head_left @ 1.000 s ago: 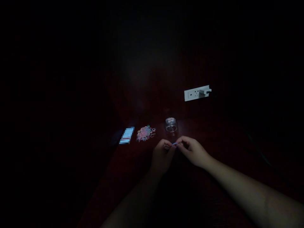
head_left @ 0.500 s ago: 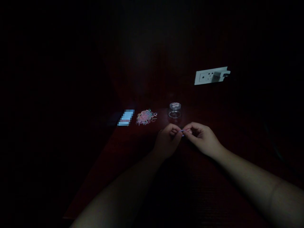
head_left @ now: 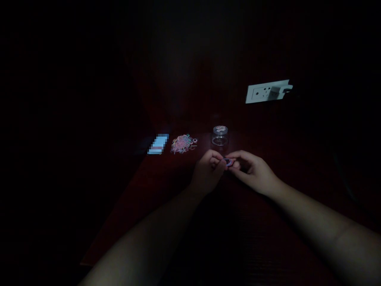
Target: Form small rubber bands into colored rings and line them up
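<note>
A small purple hair tie shows as a round loop between my two hands, just in front of a clear jar. My left hand pinches its left side between thumb and fingers. On the other side, the curled fingers and thumb of my right hand close on the loop's right edge. The jar stands upright with a patterned lid on it. To its left lies a loose pile of thin, pastel-coloured hair ties.
A phone with a lit, blurred screen lies left of the pile, near the dark red table's left edge. On the wall at right is a white power socket with a plug in it. The surroundings are very dark.
The hair tie was seen nearly edge-on as a thin strand; now it is turned into an open ring. The whole view has shifted slightly.
</note>
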### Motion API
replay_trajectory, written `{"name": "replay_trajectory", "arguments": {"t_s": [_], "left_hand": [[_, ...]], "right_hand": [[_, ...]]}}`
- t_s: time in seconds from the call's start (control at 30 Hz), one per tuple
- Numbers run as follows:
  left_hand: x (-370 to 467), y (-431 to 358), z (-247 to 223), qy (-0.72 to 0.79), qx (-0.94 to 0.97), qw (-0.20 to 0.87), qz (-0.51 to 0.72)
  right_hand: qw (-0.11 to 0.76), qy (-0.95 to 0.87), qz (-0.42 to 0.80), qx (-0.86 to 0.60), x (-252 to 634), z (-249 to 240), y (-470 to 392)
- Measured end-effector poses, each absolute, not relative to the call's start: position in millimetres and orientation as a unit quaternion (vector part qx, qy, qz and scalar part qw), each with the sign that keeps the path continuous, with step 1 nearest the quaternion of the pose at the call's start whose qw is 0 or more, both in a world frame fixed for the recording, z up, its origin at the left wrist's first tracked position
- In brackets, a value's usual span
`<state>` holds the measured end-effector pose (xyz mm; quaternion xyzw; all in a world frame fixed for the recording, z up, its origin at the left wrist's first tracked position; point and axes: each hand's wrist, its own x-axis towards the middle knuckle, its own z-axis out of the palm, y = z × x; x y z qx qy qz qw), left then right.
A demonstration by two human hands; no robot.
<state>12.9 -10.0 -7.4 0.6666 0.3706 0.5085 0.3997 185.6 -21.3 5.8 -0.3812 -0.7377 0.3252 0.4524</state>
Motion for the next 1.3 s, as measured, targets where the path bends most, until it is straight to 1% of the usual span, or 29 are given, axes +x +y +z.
{"name": "replay_trajectory", "arguments": {"t_s": [0.3,0.53,0.8,1.0,1.17,1.3], "left_hand": [[13.8,-8.3,-7.8,0.365,0.667,0.412,0.503],[14.4,-5.9,-10.3,0.369,0.644,0.425,0.518],[13.2,-4.8,-12.0,0.374,0.660,0.397,0.517],[10.3,-6.8,-14.0,0.353,0.679,0.401,0.503],[9.2,-7.6,-15.1,0.358,0.717,0.363,0.474],[9.8,-4.7,-16.8,0.352,0.700,0.380,0.491]], "right_hand": [[0.449,-0.754,0.289,-0.382,187.3,3.0,-18.0],[0.465,-0.737,0.294,-0.392,186.0,1.5,-18.1],[0.467,-0.724,0.280,-0.423,187.7,1.6,-16.6],[0.479,-0.707,0.284,-0.435,187.1,0.8,-17.2],[0.481,-0.702,0.278,-0.445,187.0,2.0,-17.3],[0.479,-0.703,0.274,-0.449,187.2,2.6,-17.0]]}}
